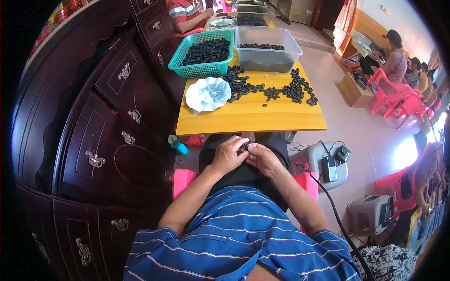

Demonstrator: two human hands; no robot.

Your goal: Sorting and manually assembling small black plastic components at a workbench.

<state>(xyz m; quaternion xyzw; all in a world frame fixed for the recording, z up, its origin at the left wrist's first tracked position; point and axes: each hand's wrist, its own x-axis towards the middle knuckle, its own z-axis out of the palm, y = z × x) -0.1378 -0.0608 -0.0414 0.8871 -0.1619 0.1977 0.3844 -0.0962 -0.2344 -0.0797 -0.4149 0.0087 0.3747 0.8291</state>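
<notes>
Over my lap, my left hand (pixel 230 154) and my right hand (pixel 263 158) meet, with a small black part (pixel 246 145) pinched between their fingertips. Its exact form is too small to tell. On the yellow table (pixel 253 121) in front of me lie loose small black parts (pixel 295 89), spread in clusters. A white scalloped plate (pixel 198 93) at the table's left holds many tiny clear or bluish pieces. Behind it stands a green plastic basket (pixel 197 71) full of black parts. Right of the basket, a clear plastic bin (pixel 265 65) holds more of them.
Dark wooden drawers (pixel 119 165) rise close on my left. A person (pixel 190 17) in red sits beyond the basket. On my right are a grey stool (pixel 316 154) with small devices, a black cable (pixel 334 207), and seated people (pixel 393 66) on pink chairs.
</notes>
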